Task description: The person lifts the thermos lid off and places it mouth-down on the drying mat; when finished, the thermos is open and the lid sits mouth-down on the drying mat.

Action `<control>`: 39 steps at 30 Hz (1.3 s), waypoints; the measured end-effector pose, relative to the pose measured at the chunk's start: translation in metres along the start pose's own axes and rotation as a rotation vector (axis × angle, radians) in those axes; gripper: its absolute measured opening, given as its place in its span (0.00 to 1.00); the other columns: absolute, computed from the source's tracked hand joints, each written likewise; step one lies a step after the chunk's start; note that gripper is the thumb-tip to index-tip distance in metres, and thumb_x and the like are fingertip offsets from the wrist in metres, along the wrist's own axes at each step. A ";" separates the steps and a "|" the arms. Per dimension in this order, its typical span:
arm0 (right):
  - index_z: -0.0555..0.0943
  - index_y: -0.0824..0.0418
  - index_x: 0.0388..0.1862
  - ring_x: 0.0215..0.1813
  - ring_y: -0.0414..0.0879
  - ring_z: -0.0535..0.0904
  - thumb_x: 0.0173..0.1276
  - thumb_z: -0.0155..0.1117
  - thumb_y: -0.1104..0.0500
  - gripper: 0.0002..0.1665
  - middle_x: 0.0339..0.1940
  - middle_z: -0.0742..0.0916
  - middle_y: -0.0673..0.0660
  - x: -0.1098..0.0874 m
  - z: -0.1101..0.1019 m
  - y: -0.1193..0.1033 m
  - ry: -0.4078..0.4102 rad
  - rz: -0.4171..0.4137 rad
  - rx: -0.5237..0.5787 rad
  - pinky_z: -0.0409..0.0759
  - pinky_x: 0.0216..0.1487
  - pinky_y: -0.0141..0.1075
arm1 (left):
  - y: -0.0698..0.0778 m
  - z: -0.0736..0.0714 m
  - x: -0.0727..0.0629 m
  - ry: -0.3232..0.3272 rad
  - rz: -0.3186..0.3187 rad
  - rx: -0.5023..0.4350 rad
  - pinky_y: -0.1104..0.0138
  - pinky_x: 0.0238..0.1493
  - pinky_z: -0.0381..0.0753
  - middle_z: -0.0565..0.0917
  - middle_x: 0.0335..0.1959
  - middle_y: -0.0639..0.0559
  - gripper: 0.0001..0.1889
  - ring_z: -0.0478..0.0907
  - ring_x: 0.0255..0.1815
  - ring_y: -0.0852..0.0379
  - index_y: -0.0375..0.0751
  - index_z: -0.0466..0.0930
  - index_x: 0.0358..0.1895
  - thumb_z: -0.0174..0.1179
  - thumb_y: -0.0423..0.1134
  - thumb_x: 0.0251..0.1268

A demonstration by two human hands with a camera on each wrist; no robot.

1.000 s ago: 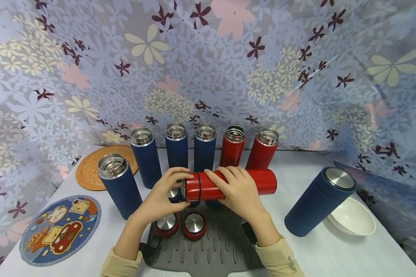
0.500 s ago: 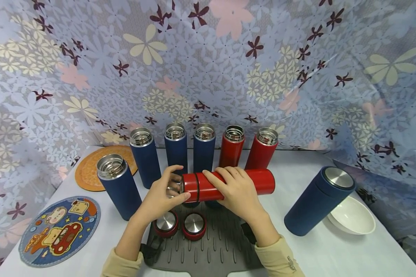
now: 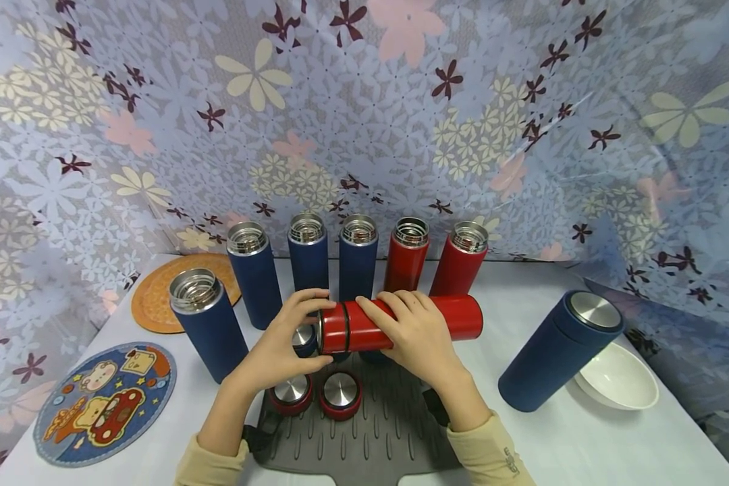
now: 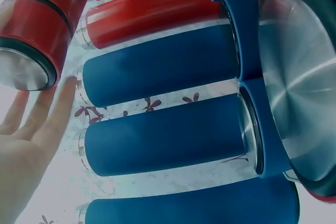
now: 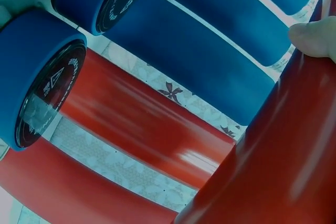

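A red thermos (image 3: 462, 317) with its steel-topped red lid (image 3: 334, 329) on is held sideways above a dark ridged mat (image 3: 370, 439). My right hand (image 3: 416, 331) grips its body from above. My left hand (image 3: 288, 337) is at the lid end, fingers above and thumb below. In the left wrist view the fingers of the left hand (image 4: 31, 145) reach straight up to the lid (image 4: 31, 64), with a gap before the palm. Two loose red lids (image 3: 341, 390) sit on the mat below, and a blue lid (image 3: 304, 337) shows behind the left hand.
Behind my hands stands a row of lidless flasks, blue (image 3: 308, 260) and red (image 3: 462, 260). Another lidless blue flask (image 3: 209, 331) is at left, by a cartoon mat (image 3: 106, 405) and a pizza-patterned mat (image 3: 158, 297). A lidded blue flask (image 3: 547, 364) and white bowl (image 3: 622, 381) stand right.
Half a second ago my left fingers were drawn back from the lid end. Now they have moved in above and below it. My right hand keeps its grip on the thermos.
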State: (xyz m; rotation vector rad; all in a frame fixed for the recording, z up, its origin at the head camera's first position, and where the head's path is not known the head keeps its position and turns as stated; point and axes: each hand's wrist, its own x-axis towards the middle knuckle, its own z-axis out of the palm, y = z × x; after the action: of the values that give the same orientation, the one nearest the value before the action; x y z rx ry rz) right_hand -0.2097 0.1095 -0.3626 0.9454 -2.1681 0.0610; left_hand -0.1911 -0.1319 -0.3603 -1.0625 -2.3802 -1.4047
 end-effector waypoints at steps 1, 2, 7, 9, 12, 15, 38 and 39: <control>0.72 0.49 0.60 0.46 0.53 0.78 0.31 0.82 0.49 0.50 0.45 0.83 0.57 0.000 0.000 0.000 0.000 0.000 0.001 0.76 0.50 0.46 | 0.001 0.000 0.000 0.007 0.016 0.016 0.57 0.54 0.74 0.62 0.64 0.43 0.37 0.64 0.62 0.47 0.44 0.65 0.59 0.72 0.28 0.41; 0.72 0.49 0.60 0.46 0.53 0.78 0.32 0.82 0.49 0.50 0.45 0.83 0.57 0.000 0.000 0.000 0.000 0.000 0.002 0.76 0.50 0.46 | 0.001 0.000 0.001 0.013 0.021 0.028 0.58 0.54 0.75 0.64 0.62 0.43 0.36 0.66 0.61 0.48 0.44 0.67 0.57 0.71 0.27 0.41; 0.72 0.49 0.60 0.46 0.53 0.78 0.31 0.82 0.49 0.50 0.45 0.83 0.57 0.001 -0.001 0.000 0.002 -0.003 0.008 0.76 0.49 0.46 | 0.001 -0.001 0.001 0.022 -0.045 0.008 0.59 0.49 0.78 0.68 0.58 0.46 0.33 0.70 0.56 0.50 0.44 0.68 0.57 0.71 0.29 0.43; 0.72 0.49 0.60 0.46 0.53 0.78 0.32 0.82 0.49 0.50 0.45 0.83 0.57 0.001 -0.002 -0.001 -0.001 -0.005 0.008 0.76 0.50 0.46 | 0.001 -0.001 0.001 0.023 -0.107 -0.021 0.60 0.46 0.80 0.70 0.56 0.46 0.32 0.73 0.52 0.51 0.44 0.67 0.59 0.69 0.32 0.46; 0.72 0.49 0.60 0.46 0.53 0.77 0.32 0.82 0.49 0.50 0.46 0.83 0.57 0.001 -0.002 -0.001 -0.010 -0.003 0.005 0.76 0.50 0.46 | -0.001 0.000 0.000 0.016 -0.218 -0.026 0.63 0.41 0.80 0.73 0.52 0.46 0.30 0.76 0.44 0.54 0.43 0.65 0.61 0.65 0.38 0.54; 0.72 0.48 0.60 0.47 0.53 0.77 0.33 0.82 0.48 0.50 0.46 0.83 0.57 0.000 -0.001 -0.002 -0.023 0.001 0.007 0.75 0.50 0.46 | -0.002 0.001 0.001 -0.007 -0.296 0.001 0.65 0.39 0.79 0.76 0.47 0.44 0.28 0.78 0.40 0.55 0.44 0.62 0.64 0.58 0.46 0.62; 0.74 0.49 0.59 0.43 0.52 0.77 0.33 0.80 0.41 0.49 0.43 0.83 0.56 -0.002 0.000 0.001 -0.084 0.039 0.009 0.75 0.48 0.44 | -0.008 0.001 0.001 -0.044 -0.236 0.001 0.57 0.48 0.78 0.71 0.57 0.43 0.36 0.76 0.49 0.51 0.48 0.58 0.67 0.64 0.35 0.55; 0.74 0.49 0.59 0.43 0.52 0.77 0.33 0.80 0.41 0.49 0.43 0.83 0.56 -0.002 0.000 0.000 -0.086 0.039 0.010 0.75 0.48 0.44 | -0.008 0.001 0.001 -0.051 -0.265 0.001 0.57 0.46 0.78 0.72 0.55 0.43 0.35 0.77 0.47 0.51 0.49 0.57 0.68 0.63 0.38 0.58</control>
State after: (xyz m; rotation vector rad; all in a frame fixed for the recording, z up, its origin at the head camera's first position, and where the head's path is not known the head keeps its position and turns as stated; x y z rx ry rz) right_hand -0.2091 0.1108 -0.3639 0.9268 -2.2676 0.0502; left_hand -0.1967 -0.1331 -0.3663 -0.8137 -2.6374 -1.4715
